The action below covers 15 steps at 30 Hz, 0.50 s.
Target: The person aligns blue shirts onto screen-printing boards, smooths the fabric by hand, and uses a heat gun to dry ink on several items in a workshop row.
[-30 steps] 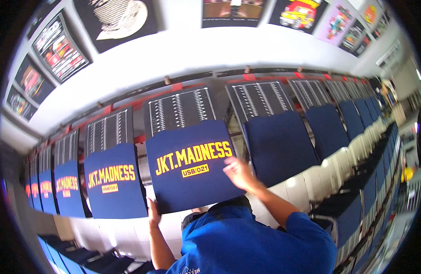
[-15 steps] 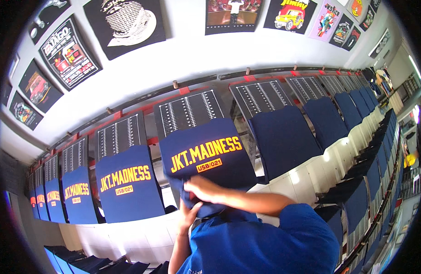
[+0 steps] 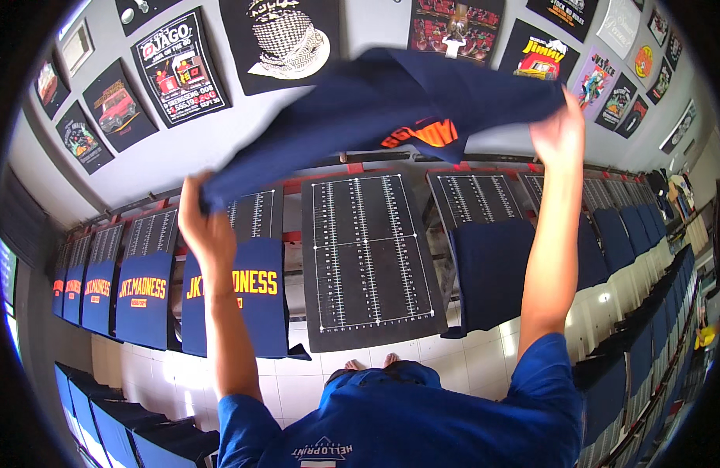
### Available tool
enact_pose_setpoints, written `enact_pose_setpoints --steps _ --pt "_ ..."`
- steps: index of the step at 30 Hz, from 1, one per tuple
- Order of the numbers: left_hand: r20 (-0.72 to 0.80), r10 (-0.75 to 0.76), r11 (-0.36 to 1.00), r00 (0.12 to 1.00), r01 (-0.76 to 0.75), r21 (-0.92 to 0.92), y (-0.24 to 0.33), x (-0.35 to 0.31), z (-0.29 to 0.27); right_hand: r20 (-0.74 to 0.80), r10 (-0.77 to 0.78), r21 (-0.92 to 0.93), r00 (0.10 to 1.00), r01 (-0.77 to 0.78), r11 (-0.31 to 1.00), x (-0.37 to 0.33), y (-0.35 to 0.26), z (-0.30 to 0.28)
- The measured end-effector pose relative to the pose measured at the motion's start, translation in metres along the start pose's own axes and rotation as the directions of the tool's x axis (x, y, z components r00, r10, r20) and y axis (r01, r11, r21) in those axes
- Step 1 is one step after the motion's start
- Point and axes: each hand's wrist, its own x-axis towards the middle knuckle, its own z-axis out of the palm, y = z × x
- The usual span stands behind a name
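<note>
A navy T-shirt (image 3: 344, 105) is stretched in the air between my two raised hands, blurred by motion and partly folded over. Part of an orange print (image 3: 434, 134) shows near its lower edge. My left hand (image 3: 206, 226) grips one end of the cloth, lower down, while my right hand (image 3: 559, 129) pinches the other end higher up. Below the shirt lies a black printing board (image 3: 340, 273) with white ruler lines, its whole face uncovered. The fingertips are partly hidden by the cloth.
Navy shirts with yellow print (image 3: 254, 312) cover boards to the left; a plain navy shirt (image 3: 496, 269) covers the board to the right. Another row of shirt-covered boards (image 3: 621, 382) runs along the right. Printed shirts (image 3: 180, 66) hang on the wall behind.
The shirt has come off the middle board and risen into the air. My hands, close together at its near edge before, are now raised and wide apart.
</note>
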Motion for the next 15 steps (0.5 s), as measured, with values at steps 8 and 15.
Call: enact_pose_setpoints --steps 8,15 --pt "0.343 -0.232 0.955 0.91 0.147 0.257 -0.011 -0.157 -0.062 -0.67 0.336 -0.243 0.662 -0.623 0.743 -0.169 0.093 -0.047" --pt "0.567 -0.496 0.857 0.657 0.266 0.441 -0.056 -0.291 -0.115 -0.545 0.73 0.221 0.413 -0.769 0.6 -0.321 0.19 -0.134"
